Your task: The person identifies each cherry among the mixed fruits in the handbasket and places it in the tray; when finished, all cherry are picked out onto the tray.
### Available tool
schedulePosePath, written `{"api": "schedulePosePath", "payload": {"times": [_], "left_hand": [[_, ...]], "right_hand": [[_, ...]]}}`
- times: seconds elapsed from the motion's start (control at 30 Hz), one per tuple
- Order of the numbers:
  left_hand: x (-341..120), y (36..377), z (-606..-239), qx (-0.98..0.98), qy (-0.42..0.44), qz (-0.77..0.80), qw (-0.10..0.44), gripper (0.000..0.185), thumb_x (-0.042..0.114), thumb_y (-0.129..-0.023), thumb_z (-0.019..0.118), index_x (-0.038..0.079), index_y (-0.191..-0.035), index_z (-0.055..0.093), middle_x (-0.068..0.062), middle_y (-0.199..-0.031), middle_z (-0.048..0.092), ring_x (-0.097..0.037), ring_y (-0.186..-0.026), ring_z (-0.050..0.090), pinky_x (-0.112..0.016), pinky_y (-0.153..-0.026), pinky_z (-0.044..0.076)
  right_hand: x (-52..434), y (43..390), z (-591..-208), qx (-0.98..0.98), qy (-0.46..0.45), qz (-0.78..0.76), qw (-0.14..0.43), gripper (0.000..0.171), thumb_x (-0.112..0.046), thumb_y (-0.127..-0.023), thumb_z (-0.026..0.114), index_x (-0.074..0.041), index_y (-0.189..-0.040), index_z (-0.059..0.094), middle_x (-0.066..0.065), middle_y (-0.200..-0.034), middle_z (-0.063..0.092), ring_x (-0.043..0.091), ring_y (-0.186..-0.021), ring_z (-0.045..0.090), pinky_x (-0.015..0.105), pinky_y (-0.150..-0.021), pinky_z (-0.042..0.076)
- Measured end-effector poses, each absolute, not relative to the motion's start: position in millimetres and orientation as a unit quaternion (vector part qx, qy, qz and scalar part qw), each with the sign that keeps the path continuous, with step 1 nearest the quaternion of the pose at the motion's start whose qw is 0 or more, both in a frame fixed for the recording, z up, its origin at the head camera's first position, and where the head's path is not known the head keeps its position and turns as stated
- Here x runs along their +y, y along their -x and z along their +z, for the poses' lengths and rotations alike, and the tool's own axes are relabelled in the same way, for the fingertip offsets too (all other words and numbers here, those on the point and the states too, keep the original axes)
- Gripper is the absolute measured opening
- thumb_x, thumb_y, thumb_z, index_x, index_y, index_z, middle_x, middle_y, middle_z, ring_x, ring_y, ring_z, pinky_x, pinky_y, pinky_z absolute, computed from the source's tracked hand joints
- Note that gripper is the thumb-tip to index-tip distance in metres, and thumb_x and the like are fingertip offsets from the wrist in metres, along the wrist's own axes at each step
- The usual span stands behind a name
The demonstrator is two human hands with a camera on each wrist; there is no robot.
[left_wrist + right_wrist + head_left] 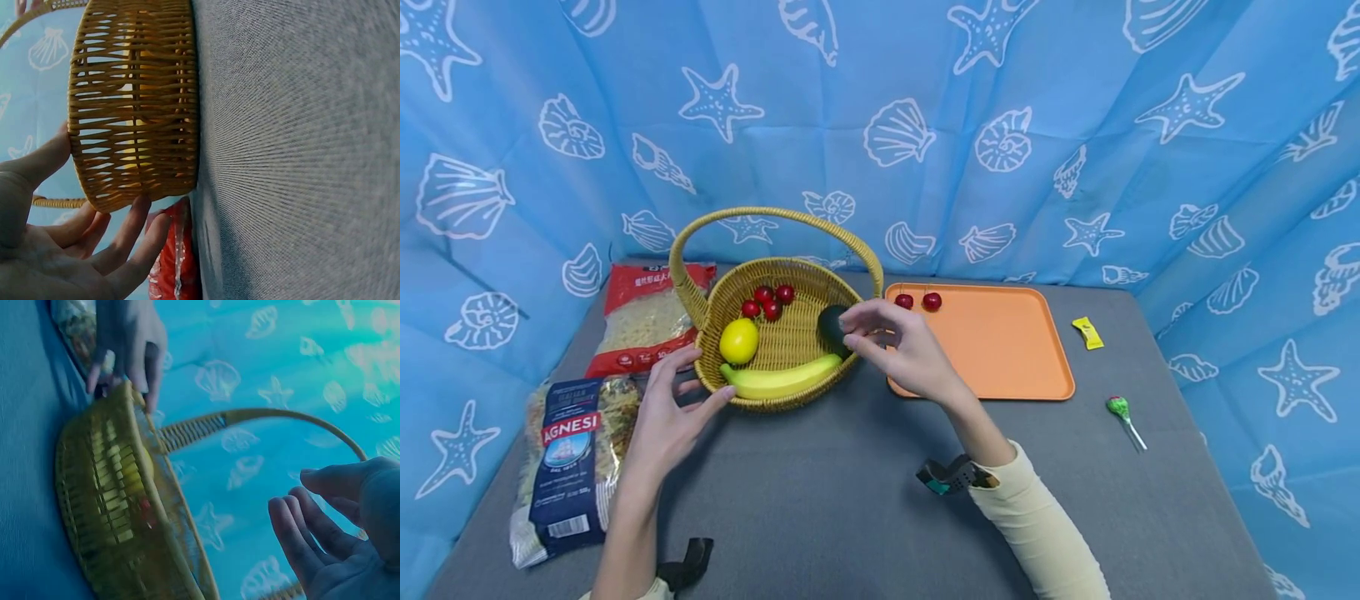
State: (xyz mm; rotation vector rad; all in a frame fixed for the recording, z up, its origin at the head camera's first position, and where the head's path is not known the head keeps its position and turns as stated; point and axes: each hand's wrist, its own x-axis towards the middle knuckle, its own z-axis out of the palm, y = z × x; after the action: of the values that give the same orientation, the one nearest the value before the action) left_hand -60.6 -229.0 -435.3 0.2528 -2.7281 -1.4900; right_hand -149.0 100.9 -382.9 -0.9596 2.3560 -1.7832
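A wicker basket point(790, 337) with a tall handle stands on the grey table and holds a lemon point(739, 340), a banana point(782, 379), three cherries point(767, 302) and a dark avocado point(831, 325). My left hand point(688, 387) rests with straight fingers against the basket's near left wall; the left wrist view shows those fingers point(134, 228) touching the weave of the basket point(134, 106). My right hand point(868, 329) hovers at the basket's right rim beside the avocado. In the right wrist view the right hand point(325, 519) is empty, fingers loosely curved, above the basket point(106, 500).
An orange tray point(992, 350) to the right of the basket carries two cherries point(917, 301). A yellow candy point(1087, 332) and a green lollipop point(1118, 408) lie further right. A red pasta bag point(647, 321) and a blue pasta bag point(568, 458) lie at the left.
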Motion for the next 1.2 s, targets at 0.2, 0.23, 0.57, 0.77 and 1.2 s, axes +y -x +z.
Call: {"api": "schedulePosePath", "payload": {"times": [0.2,0.23,0.57,0.77,1.2], "left_hand": [[-230,60,-436,-0.876,-0.079,-0.476,0.013,0.081,0.036,-0.101,0.079,0.009,-0.166,0.038,-0.025,-0.17,0.033,-0.052,-0.136,0.058,-0.063,-0.108,0.059],[-230,61,-436,-0.876,-0.079,-0.476,0.013,0.081,0.037,-0.101,0.078,0.009,-0.166,0.038,-0.025,-0.17,0.033,-0.052,-0.136,0.058,-0.063,-0.108,0.059],[-231,61,-436,-0.877,-0.077,-0.474,0.012,0.081,0.038,-0.101,0.078,0.01,-0.166,0.037,-0.025,-0.17,0.033,-0.052,-0.136,0.058,-0.06,-0.106,0.062],[-232,61,-437,-0.877,-0.074,-0.474,0.014,0.081,0.036,-0.101,0.079,0.009,-0.165,0.038,-0.025,-0.17,0.033,-0.052,-0.136,0.059,-0.06,-0.105,0.061],[-230,60,-437,-0.876,-0.073,-0.476,0.02,0.081,0.033,-0.101,0.08,0.007,-0.165,0.038,-0.026,-0.17,0.032,-0.053,-0.135,0.058,-0.064,-0.107,0.06]], "right_hand": [[54,171,-386,0.768,0.332,-0.542,0.081,0.028,-0.007,-0.103,0.073,-0.003,-0.13,0.071,0.015,-0.127,0.075,0.025,-0.109,0.076,0.033,-0.096,0.068],[47,177,-388,0.773,0.332,-0.533,0.088,0.028,-0.007,-0.103,0.072,-0.003,-0.131,0.07,0.015,-0.129,0.075,0.027,-0.11,0.076,0.032,-0.098,0.067],[-13,222,-410,0.828,0.272,-0.463,0.163,0.038,-0.013,-0.108,0.066,0.0,-0.144,0.063,0.023,-0.144,0.067,0.036,-0.126,0.071,0.041,-0.106,0.063],[-36,233,-423,0.851,0.234,-0.427,0.196,0.039,-0.009,-0.11,0.06,-0.001,-0.148,0.061,0.021,-0.146,0.065,0.024,-0.11,0.066,0.03,-0.091,0.056],[-47,222,-429,0.877,0.209,-0.388,0.193,0.036,0.001,-0.107,0.06,-0.007,-0.14,0.071,0.014,-0.15,0.067,0.012,-0.066,0.04,0.021,-0.062,0.036]]}}
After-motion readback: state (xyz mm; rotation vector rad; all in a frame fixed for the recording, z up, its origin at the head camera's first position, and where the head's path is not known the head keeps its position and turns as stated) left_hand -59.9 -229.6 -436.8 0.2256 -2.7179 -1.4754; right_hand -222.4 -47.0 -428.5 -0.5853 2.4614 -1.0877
